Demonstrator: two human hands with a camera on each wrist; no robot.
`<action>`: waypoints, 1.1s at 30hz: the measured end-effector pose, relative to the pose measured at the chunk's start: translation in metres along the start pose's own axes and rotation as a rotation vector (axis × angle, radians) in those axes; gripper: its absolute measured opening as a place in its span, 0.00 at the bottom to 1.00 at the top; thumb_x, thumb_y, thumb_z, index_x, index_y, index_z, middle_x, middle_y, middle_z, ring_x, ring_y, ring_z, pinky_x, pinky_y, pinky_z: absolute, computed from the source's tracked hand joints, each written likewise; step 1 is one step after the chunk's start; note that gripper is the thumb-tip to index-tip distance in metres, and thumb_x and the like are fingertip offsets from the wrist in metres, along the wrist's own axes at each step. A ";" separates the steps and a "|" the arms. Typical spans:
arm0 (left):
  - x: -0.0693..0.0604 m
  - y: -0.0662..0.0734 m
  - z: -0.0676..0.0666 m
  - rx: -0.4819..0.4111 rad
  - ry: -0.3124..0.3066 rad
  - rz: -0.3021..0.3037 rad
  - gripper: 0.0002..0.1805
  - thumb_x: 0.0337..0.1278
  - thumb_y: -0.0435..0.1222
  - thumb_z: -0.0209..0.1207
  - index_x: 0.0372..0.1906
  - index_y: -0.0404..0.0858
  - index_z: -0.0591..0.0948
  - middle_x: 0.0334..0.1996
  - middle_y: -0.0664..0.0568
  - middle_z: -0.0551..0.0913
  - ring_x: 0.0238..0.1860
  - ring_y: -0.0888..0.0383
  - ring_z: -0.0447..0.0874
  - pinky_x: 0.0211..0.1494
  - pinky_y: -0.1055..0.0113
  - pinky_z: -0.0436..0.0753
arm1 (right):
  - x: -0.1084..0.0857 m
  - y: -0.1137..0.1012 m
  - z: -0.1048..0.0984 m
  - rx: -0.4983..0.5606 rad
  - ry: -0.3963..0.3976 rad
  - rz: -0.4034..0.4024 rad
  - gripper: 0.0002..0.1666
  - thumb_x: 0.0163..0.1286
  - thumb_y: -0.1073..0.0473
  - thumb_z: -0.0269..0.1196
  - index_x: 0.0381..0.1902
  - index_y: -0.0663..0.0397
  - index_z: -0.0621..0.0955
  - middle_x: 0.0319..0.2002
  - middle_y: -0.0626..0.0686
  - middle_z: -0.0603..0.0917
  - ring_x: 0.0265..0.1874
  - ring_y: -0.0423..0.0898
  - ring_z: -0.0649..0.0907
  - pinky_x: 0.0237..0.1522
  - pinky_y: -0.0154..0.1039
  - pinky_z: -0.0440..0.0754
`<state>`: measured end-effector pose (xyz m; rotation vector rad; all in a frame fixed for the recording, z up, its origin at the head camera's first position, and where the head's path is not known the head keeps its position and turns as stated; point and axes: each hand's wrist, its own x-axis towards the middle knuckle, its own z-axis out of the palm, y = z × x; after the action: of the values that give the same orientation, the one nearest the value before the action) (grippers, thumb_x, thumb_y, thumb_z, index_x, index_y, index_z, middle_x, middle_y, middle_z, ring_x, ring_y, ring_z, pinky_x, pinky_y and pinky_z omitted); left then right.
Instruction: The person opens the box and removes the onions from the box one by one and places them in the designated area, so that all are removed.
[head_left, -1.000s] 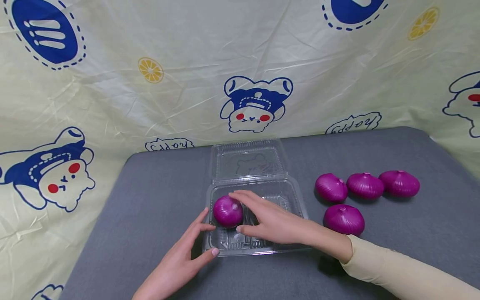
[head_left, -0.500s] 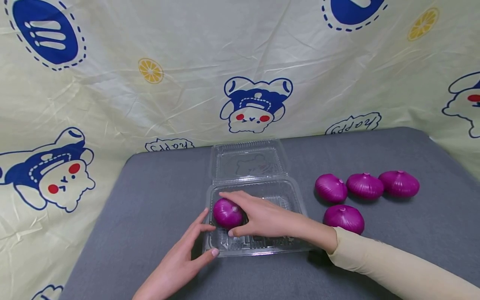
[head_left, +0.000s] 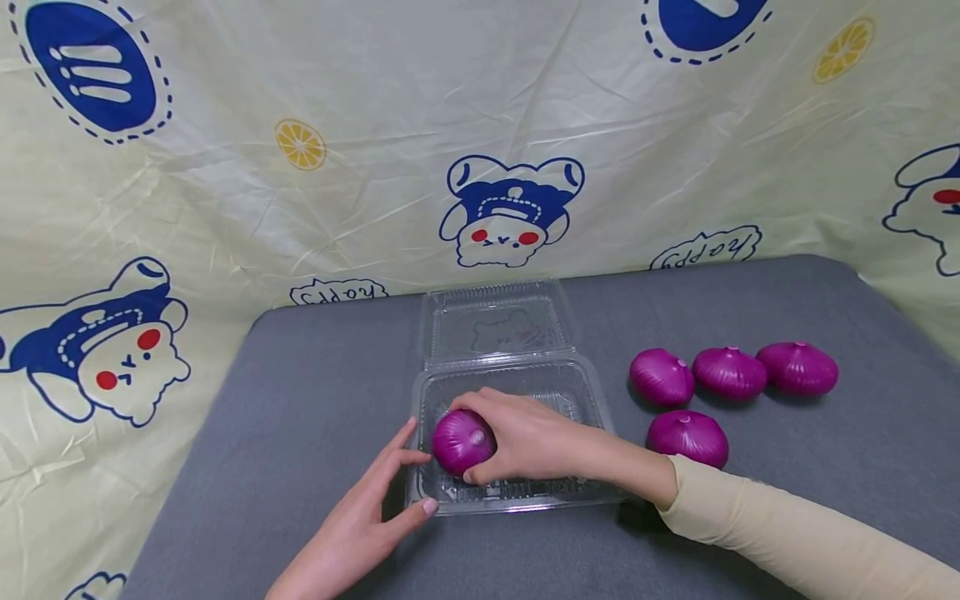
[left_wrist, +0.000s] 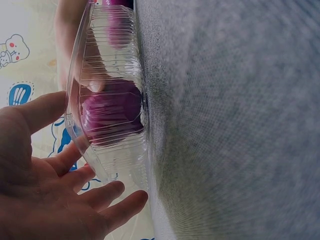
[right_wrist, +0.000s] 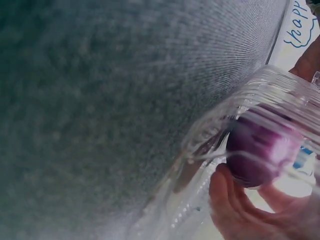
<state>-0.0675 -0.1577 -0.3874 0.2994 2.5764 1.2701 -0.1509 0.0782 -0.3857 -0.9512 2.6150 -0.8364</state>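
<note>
In the head view a purple onion [head_left: 457, 444] sits in the left part of a clear plastic clamshell box [head_left: 517, 505], its lid folded back. My right hand [head_left: 536, 435] grips this onion from its right side, thumb in front and fingers behind. The left wrist view shows the same onion [left_wrist: 112, 112] through the ribbed clear wall. At the box's left side, my left hand [head_left: 356, 521] touches the rim with spread, fairly straight fingers and holds nothing. Seen from the right wrist, the right hand [right_wrist: 250, 212] bends round the onion [right_wrist: 260, 150] behind the blurred box wall.
Several more purple onions [head_left: 730, 372] lie on the grey table [head_left: 322, 375] to the right of the box, one near the right sleeve [head_left: 750, 517]. Behind the table hangs a pale printed curtain [head_left: 375, 192]; the box's lid [head_left: 495, 321] lies toward it.
My right hand has moved left and closed its fingers round the onion in the box. The onion has shifted slightly nearer and turned its tip forward. The left hand stays put.
</note>
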 end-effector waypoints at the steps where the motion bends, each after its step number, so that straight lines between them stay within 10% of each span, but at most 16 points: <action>1: 0.000 0.000 0.000 0.000 0.001 0.002 0.21 0.60 0.46 0.65 0.57 0.59 0.74 0.75 0.70 0.50 0.75 0.55 0.49 0.70 0.40 0.58 | -0.001 0.000 0.000 -0.007 0.004 0.003 0.41 0.49 0.42 0.73 0.62 0.40 0.74 0.48 0.43 0.78 0.40 0.40 0.80 0.37 0.39 0.81; 16: -0.002 -0.001 0.001 0.008 0.013 0.012 0.22 0.60 0.46 0.66 0.59 0.55 0.75 0.75 0.70 0.51 0.75 0.56 0.50 0.70 0.41 0.58 | -0.019 0.004 -0.008 0.012 0.042 0.020 0.41 0.49 0.34 0.71 0.60 0.40 0.76 0.46 0.38 0.81 0.41 0.37 0.79 0.37 0.35 0.80; 33: -0.002 0.000 0.002 0.029 0.030 0.025 0.22 0.60 0.46 0.66 0.59 0.57 0.75 0.75 0.73 0.51 0.75 0.58 0.51 0.69 0.43 0.59 | -0.041 0.013 -0.028 0.278 -0.038 -0.047 0.42 0.51 0.40 0.75 0.62 0.37 0.71 0.50 0.40 0.79 0.43 0.40 0.81 0.39 0.36 0.83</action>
<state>-0.0653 -0.1571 -0.3886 0.3217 2.6266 1.2563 -0.1371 0.1249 -0.3696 -0.9415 2.3712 -1.1446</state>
